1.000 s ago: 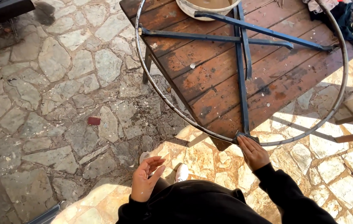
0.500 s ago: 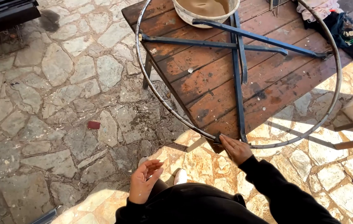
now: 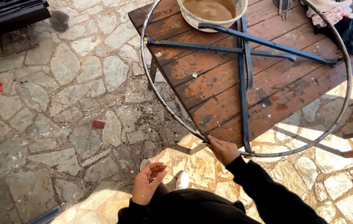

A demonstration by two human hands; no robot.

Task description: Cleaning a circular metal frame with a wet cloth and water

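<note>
- Head view: I see right hand (image 3: 225,150) still gripping one metal ring frame (image 3: 172,113) on the wooden table (image 3: 209,85), unmoved.
- Left hand (image 3: 146,183) open, empty.
- One bucket (image 3: 193,17), two hands.

— Item: round metal frame (image 3: 243,83)?
— One large hoop of thin grey rod, crossed inside by dark blue flat bars that meet near the middle. It lies flat on a worn wooden table (image 3: 209,79), its near arc overhanging the table's corner above the stone paving.
— Contact?
— The right hand (image 3: 223,150) rests on the near rim, just beside a bar's end.
</note>
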